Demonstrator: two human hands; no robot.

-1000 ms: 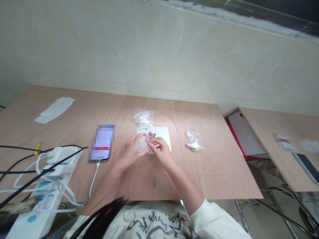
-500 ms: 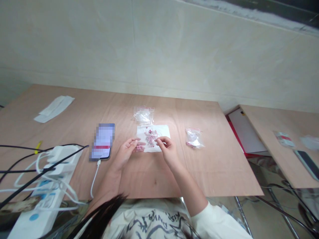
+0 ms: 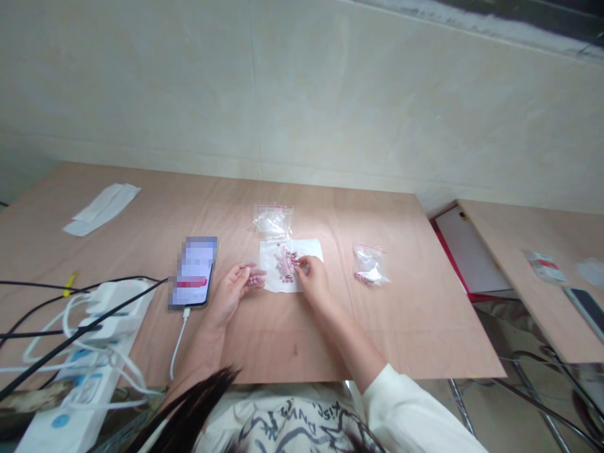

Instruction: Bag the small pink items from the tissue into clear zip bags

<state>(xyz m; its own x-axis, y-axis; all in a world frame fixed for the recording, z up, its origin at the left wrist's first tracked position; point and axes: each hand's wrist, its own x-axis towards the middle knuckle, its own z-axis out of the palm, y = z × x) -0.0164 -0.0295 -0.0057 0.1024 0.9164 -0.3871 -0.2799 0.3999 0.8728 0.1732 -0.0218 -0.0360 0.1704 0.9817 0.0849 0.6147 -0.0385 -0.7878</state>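
My left hand (image 3: 233, 288) is closed at the left edge of a white sheet (image 3: 312, 250), its thumb and fingers pressed together. From its fingertips a short row of pink beads (image 3: 256, 279) sticks out toward the sheet. More small pink and dark red beads (image 3: 285, 267) lie in a loose cluster in the middle of the sheet. At the right side of this cluster, my right hand (image 3: 312, 277) pinches thumb and forefinger together. Anything between those fingertips is too small to make out.
A clear zip bag (image 3: 272, 220) lies behind the sheet, and another bag (image 3: 370, 264) with pink beads lies to the right. On the left are a phone (image 3: 194, 270) on a charging cable, a power strip (image 3: 94, 371) with tangled cords, and white folded paper (image 3: 101, 209).
My left hand has drawn left with the pink beads, off the sheet's edge. My right hand has shifted slightly left, its fingertips now at the bead cluster.
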